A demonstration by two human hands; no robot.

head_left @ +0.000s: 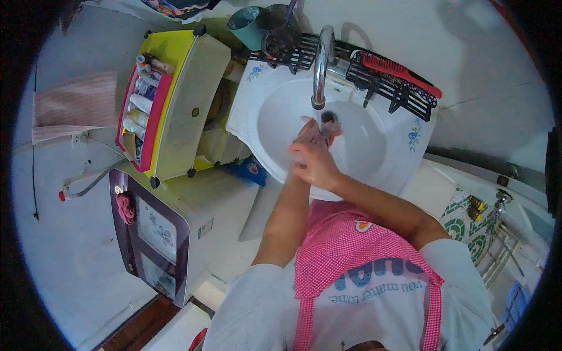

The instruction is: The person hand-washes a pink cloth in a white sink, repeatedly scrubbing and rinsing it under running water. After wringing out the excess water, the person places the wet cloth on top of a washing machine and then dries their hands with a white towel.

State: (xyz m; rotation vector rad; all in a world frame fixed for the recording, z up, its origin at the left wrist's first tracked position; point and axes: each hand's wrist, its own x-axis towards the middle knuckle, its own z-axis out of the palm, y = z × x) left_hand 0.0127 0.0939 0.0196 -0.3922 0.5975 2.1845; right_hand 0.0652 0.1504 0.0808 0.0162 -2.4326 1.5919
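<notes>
Both of my hands are together over the white washbasin, just under the spout of the chrome tap. My right hand is wrapped round the wrist and back of my left hand. The left hand's fingers reach toward the dark drain hole, wet-looking and smeared by motion or water. Whether those fingers are spread or curled cannot be made out. No tool shows in either hand.
Black plastic racks flank the tap, with a red comb on the right one. A green cup stands behind the left rack. Left of the basin are a yellow-edged cabinet with a pink bottle tray and a washing machine.
</notes>
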